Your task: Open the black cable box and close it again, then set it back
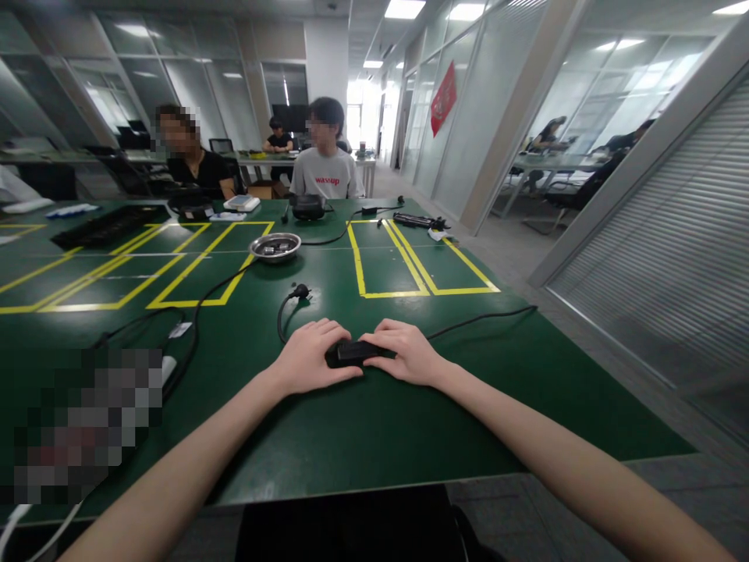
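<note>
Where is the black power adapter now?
The black power adapter lies near the front edge of the green table, centre of the head view, between the left hand and right hand, both touching it.

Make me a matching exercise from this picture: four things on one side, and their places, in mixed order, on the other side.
Things
1. adapter
2. bowl
3. plug
4. banner

Places
a. farther up the table, at a yellow line
b. between the left hand and the right hand
c. on the glass wall
d. on the table, just beyond the left hand

Pairs: 1-b, 2-a, 3-d, 4-c
</note>
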`<state>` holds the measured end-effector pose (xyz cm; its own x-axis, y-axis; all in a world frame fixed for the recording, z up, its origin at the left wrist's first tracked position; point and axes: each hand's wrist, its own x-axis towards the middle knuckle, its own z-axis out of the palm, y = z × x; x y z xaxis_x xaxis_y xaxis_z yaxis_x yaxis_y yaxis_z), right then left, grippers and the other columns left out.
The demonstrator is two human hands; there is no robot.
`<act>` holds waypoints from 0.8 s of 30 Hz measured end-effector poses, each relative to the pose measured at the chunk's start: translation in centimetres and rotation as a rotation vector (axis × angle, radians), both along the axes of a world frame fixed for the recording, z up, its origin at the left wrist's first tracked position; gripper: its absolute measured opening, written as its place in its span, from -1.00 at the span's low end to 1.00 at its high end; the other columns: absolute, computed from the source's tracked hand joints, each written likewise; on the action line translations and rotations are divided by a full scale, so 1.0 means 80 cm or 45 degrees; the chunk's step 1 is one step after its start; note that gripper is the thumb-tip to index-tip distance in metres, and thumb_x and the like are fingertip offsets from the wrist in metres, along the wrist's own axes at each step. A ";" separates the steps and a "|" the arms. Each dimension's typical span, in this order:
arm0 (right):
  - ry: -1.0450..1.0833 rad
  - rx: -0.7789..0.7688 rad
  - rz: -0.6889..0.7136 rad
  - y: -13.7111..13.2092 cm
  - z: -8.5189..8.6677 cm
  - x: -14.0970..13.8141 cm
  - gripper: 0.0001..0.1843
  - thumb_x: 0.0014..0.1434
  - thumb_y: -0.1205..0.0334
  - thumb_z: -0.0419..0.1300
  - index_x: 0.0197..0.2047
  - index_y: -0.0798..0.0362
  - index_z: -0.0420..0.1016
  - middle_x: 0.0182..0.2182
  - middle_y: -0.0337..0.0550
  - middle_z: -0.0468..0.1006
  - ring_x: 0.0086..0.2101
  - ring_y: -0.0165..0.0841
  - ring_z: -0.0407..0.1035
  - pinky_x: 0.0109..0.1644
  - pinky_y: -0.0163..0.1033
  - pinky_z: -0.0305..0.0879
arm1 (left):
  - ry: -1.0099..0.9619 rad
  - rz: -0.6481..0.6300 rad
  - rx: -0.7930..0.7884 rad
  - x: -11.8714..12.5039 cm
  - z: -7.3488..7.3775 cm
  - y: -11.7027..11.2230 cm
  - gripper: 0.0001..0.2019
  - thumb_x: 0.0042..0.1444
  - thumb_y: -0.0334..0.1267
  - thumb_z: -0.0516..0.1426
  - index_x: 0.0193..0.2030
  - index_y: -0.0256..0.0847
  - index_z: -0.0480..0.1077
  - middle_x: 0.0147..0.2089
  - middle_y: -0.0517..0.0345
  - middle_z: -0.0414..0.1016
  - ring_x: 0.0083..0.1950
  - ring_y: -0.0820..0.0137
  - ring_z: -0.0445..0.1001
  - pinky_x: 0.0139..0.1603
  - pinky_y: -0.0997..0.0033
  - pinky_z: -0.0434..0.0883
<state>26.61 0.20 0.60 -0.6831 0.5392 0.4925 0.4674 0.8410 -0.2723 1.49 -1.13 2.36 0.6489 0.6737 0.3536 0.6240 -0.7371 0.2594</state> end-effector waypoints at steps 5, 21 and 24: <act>0.017 -0.019 0.087 0.002 -0.003 0.000 -0.57 0.37 -0.01 0.26 0.16 0.09 0.58 -0.21 0.00 0.66 -0.20 -0.21 0.52 -0.09 -0.13 0.49 | 0.070 0.012 -0.028 0.002 -0.002 -0.002 -0.73 0.37 -0.02 0.14 -0.22 -0.18 0.44 -0.29 0.07 0.55 -0.24 0.24 0.49 -0.16 0.29 0.39; -0.234 -0.034 0.168 -0.009 0.008 -0.003 -0.39 0.41 0.01 0.19 0.46 -0.08 0.24 0.07 0.03 0.51 -0.04 -0.18 0.50 0.00 -0.12 0.48 | 0.062 0.106 -0.381 0.007 -0.002 -0.008 -0.61 0.38 0.11 0.07 -0.22 -0.18 0.44 -0.25 0.11 0.58 -0.21 0.24 0.53 -0.18 0.33 0.40; -0.343 -0.014 0.089 -0.002 0.006 0.002 -0.42 0.45 0.00 0.12 0.47 -0.12 0.23 0.02 0.00 0.51 -0.13 -0.22 0.52 -0.08 -0.15 0.49 | 0.053 0.128 -0.210 0.011 -0.008 -0.010 -0.63 0.39 0.06 0.08 0.00 -0.21 0.47 -0.04 -0.03 0.61 0.01 0.12 0.54 0.08 0.12 0.43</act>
<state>26.75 0.01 1.08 -0.8246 0.4903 0.2823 0.4651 0.8715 -0.1552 2.37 -1.90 1.69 0.5872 0.7826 0.2068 0.7053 -0.6200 0.3438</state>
